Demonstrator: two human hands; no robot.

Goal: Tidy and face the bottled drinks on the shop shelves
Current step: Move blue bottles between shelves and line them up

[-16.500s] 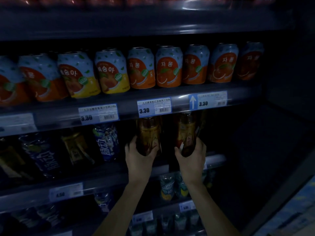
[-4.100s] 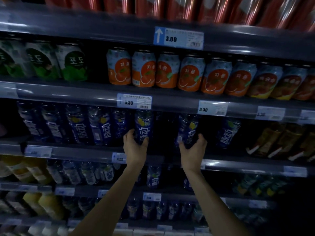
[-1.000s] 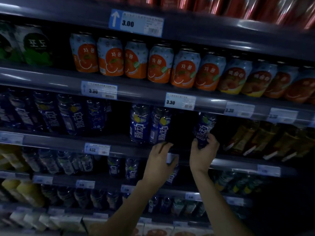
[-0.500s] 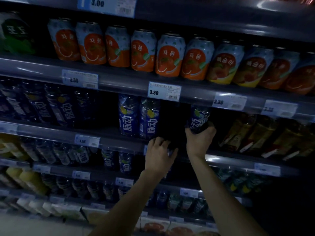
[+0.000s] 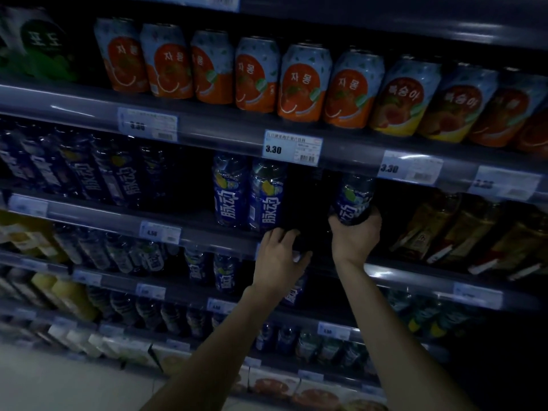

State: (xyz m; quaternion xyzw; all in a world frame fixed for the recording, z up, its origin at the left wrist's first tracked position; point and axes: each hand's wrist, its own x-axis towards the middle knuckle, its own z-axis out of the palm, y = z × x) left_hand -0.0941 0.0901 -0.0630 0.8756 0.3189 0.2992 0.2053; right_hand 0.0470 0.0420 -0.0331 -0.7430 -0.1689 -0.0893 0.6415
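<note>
Step in hand: facing the blue bottles on the shelf at hand level. R hand [image 5: 354, 237] grips the base of one blue bottle [image 5: 353, 200], fingers curled round it. The bottle leans a bit to the right, label to the front.

L hand [image 5: 278, 259] is just beside, at the shelf edge [image 5: 207, 238], apart from the R hand, w/ fingers half bent toward the dark gap between the hands. Light is poor there, so I cannot tell if the L hand holds something or only touches the edge.

Left of the L hand, two more blue bottles [image 5: 229, 197] stand upright, touching, labels front. Right of the R hand are brown bottles [image 5: 439, 229], leaning. Above the hands is a row of cans [image 5: 302, 81].

Next move, I think: set the held bottle upright next to the two, at the front edge, label outward. It needs a firm grip and a low lift under the upper shelf.
</note>
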